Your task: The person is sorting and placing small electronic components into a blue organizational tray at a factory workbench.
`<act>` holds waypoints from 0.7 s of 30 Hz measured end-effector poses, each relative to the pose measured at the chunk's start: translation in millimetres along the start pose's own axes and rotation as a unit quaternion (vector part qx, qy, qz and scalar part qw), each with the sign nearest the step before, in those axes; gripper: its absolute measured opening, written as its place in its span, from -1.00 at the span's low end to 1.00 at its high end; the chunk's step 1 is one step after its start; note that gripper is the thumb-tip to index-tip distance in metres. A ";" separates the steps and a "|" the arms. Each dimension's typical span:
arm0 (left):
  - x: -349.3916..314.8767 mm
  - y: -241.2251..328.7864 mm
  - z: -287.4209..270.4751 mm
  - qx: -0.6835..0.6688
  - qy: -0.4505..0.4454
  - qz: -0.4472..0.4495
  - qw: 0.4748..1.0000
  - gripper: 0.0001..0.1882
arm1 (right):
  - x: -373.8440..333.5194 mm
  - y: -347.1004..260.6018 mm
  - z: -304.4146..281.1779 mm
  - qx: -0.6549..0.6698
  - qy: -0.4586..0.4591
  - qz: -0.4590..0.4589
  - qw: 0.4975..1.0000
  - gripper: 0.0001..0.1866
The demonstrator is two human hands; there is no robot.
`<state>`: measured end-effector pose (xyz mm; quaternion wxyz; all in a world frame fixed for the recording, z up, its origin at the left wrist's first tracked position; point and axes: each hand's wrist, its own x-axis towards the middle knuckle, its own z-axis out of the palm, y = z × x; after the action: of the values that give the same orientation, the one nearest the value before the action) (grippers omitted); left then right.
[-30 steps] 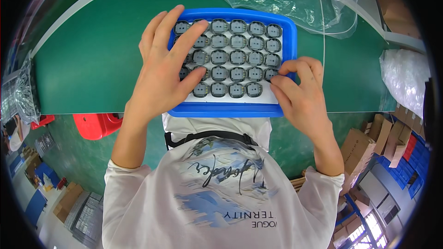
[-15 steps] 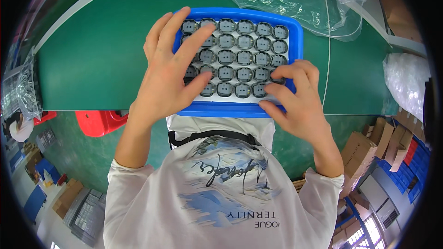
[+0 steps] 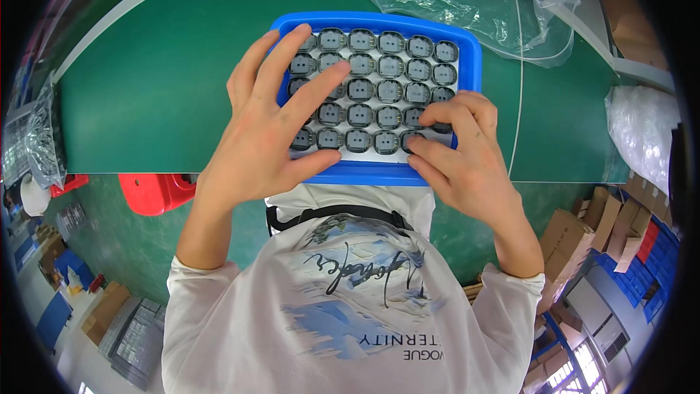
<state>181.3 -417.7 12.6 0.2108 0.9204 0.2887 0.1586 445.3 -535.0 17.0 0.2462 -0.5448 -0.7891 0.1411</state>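
Observation:
A shallow blue tray with a pale liner holds rows of small rounded grey-and-black plastic housings. My left hand is spread over the tray's left side, its fingertips over the housings and its thumb along the near edge; nothing shows in its grasp. At the near right corner my right hand has its fingers curled, index finger and thumb closed at an end housing of the nearest row. My fingers partly cover that piece, and the hand hides the corner beside it.
The tray rests on a green tabletop near its front edge. Clear plastic bags lie behind it, with bubble wrap at the right. A red stool stands left below the table; cardboard boxes are stacked at right.
My left thumb has moved down to the tray's near edge, and its index finger has shifted slightly right. My right fingers have edged left onto the end housing. The housings appear shifted slightly right.

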 end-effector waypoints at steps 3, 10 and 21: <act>-3.5 -2.5 0.7 -0.003 0.005 -0.002 1.000 -0.10 | -1.2 1.3 -0.1 -0.007 -0.003 -0.013 1.000 -0.77; -13.3 -4.6 3.1 -0.014 0.018 -0.020 1.000 -0.10 | -3.3 2.0 1.1 0.024 0.000 0.027 0.999 -0.78; -20.3 -3.7 4.5 -0.059 0.031 -0.052 0.996 -0.11 | 6.9 10.7 -11.8 0.022 -0.050 -0.020 0.998 -0.80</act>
<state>165.6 -428.5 3.5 0.2633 0.8847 0.3330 0.1925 458.1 -525.2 23.2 0.2212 -0.5155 -0.8079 0.1804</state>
